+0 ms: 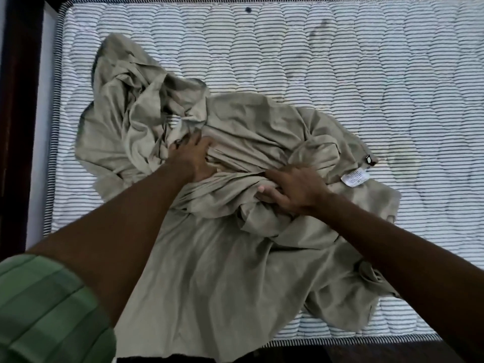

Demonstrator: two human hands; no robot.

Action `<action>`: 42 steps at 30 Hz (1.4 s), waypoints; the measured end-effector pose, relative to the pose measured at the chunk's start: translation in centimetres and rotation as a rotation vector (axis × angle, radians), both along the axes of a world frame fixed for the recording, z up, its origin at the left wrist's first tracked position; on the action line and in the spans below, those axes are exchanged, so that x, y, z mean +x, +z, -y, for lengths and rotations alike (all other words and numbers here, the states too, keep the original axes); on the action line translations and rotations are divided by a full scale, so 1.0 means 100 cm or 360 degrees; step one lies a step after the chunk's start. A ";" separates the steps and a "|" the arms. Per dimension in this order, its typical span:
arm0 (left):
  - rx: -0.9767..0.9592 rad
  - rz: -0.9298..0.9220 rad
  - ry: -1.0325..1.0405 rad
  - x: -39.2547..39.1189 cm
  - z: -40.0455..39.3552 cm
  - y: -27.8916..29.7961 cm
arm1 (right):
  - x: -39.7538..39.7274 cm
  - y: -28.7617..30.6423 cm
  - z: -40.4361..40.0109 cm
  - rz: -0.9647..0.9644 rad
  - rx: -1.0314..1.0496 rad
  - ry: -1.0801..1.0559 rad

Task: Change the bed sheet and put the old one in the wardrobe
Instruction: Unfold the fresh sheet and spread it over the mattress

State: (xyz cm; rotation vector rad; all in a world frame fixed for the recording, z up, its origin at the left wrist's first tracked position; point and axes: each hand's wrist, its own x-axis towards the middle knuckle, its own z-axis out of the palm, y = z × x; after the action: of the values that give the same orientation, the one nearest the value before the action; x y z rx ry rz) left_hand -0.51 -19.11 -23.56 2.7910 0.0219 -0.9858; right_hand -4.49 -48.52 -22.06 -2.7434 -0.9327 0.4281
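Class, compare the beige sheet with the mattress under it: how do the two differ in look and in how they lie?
The sheet is plain beige; the mattress is white with thin dark stripes. The sheet lies crumpled in a heap, gripped by the left hand and right hand; the mattress lies flat, quilted and bare. The sheet carries a white label; the mattress shows dark smudges. Both are fabric-covered.

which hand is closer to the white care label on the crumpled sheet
The right hand. It grips the crumpled beige sheet just left of the white care label; the left hand grips folds farther away, toward the middle.
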 end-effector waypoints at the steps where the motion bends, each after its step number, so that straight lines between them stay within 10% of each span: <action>1: 0.0003 -0.0020 0.0028 -0.001 0.000 -0.003 | -0.003 0.001 0.001 -0.0008 -0.0006 0.0037; 10: -0.0098 0.1088 -0.0358 -0.028 -0.002 0.024 | 0.047 0.028 -0.043 0.0005 -0.0064 -0.0421; 17: -0.0253 0.0857 -0.0476 -0.057 -0.019 0.014 | 0.077 0.004 -0.099 -0.0133 -0.0476 0.0100; 26: -0.0087 0.0686 -0.0481 -0.068 -0.018 0.029 | 0.065 0.006 0.034 -0.0391 -0.0923 -0.1034; 34: -0.0292 0.0443 -0.0135 -0.042 -0.003 0.032 | 0.049 -0.005 -0.038 -0.0013 -0.0221 0.0106; 42: 0.0058 0.0081 -0.0517 -0.061 -0.027 0.036 | 0.060 0.006 0.008 -0.0344 -0.0672 -0.0181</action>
State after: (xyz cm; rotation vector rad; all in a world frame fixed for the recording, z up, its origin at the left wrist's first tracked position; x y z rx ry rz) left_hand -6.61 -16.42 -19.97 2.9102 -0.4368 -0.9867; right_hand 1.53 -49.30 -21.46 -3.0118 -0.6911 0.9762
